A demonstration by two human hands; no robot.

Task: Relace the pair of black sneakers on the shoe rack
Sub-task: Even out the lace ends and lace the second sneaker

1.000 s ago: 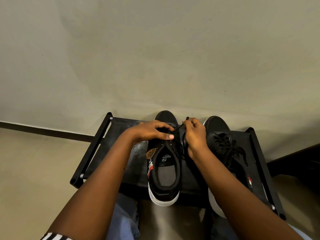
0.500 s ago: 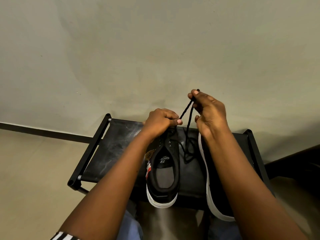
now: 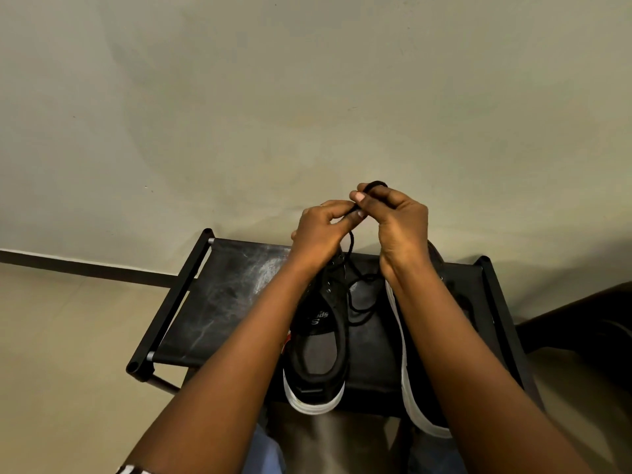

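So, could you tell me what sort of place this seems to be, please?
Probably a home hallway or entryway: a low black shoe rack stands by a plain wall, carrying black sneakers, with a dark skirting strip along the floor.

The shoe rack (image 3: 219, 302) is black, its shelf streaked with whitish scuffs. On it, the left sneaker (image 3: 342, 343) is black with a white sole, a grey insole, white lettering and a red patch. The right sneaker (image 3: 407, 371) is black and white-soled. The lace (image 3: 352, 299) is black. Behind the rack, the wall (image 3: 307, 97) is beige with a dark skirting strip (image 3: 85, 266).
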